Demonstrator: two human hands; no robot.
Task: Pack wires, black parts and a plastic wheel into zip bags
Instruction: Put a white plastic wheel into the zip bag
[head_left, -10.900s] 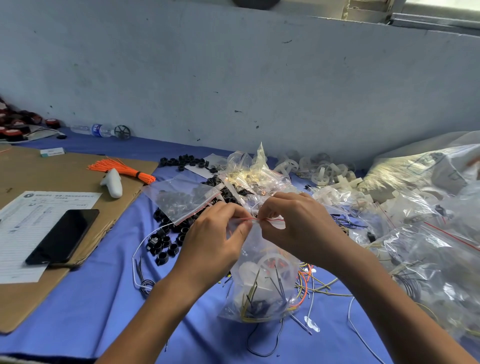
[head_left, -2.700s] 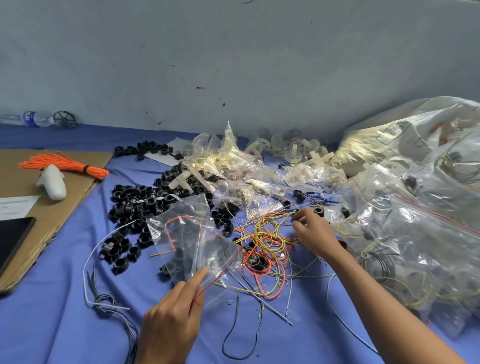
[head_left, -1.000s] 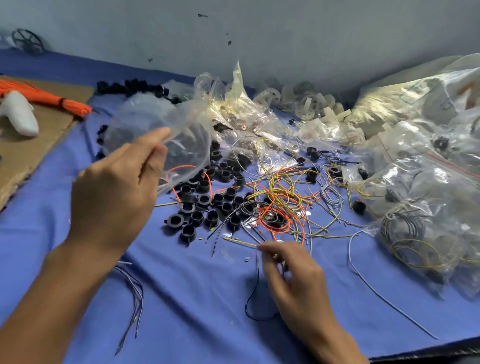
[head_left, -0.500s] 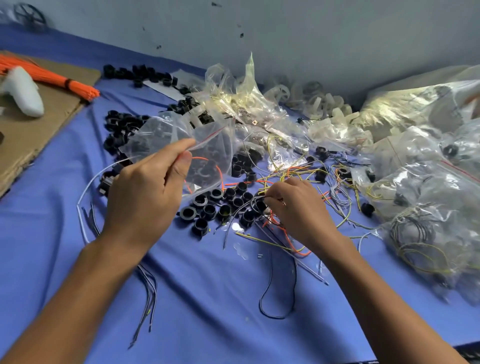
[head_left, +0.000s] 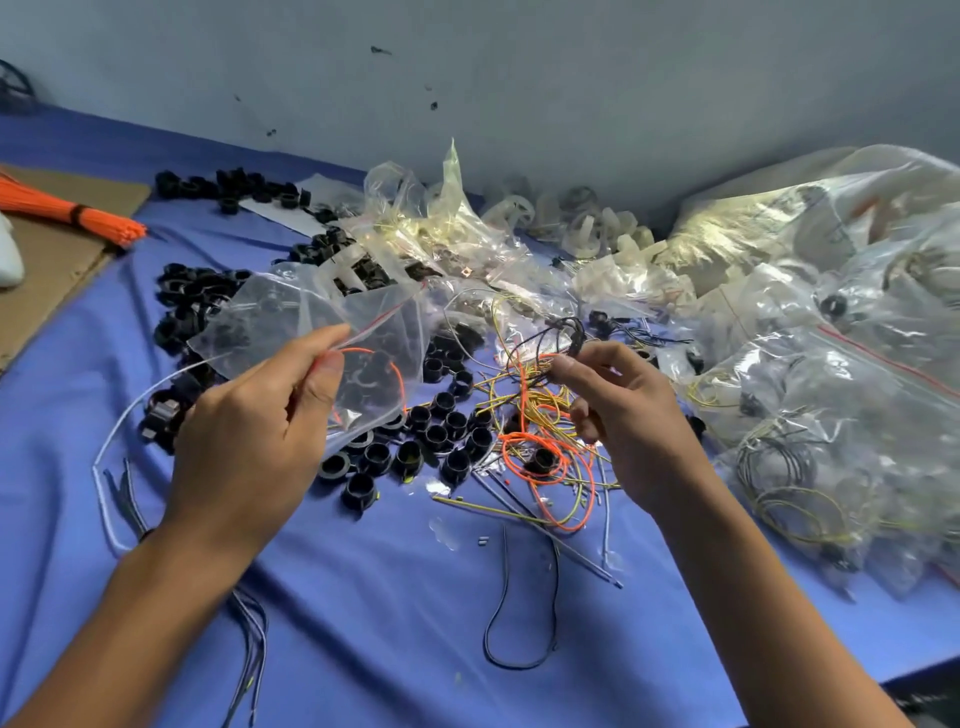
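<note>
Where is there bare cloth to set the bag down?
Bare blue cloth lies at the near edge, left of the black wire loop; another strip runs between cardboard and black parts. Centre and right are crowded with wire tangle and filled bags.

Premises presented as a small parts-packing workshop: a cloth-covered counter (head_left: 363, 597) against a plain grey wall (head_left: 519, 78) carried bulk heaps of black parts (head_left: 441, 431), loose wires (head_left: 545, 441), white plastic wheels (head_left: 587, 228) and many filled zip bags (head_left: 831, 389).

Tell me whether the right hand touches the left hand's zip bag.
Apart: the head view shows black parts between right hand and zip bag.
</note>
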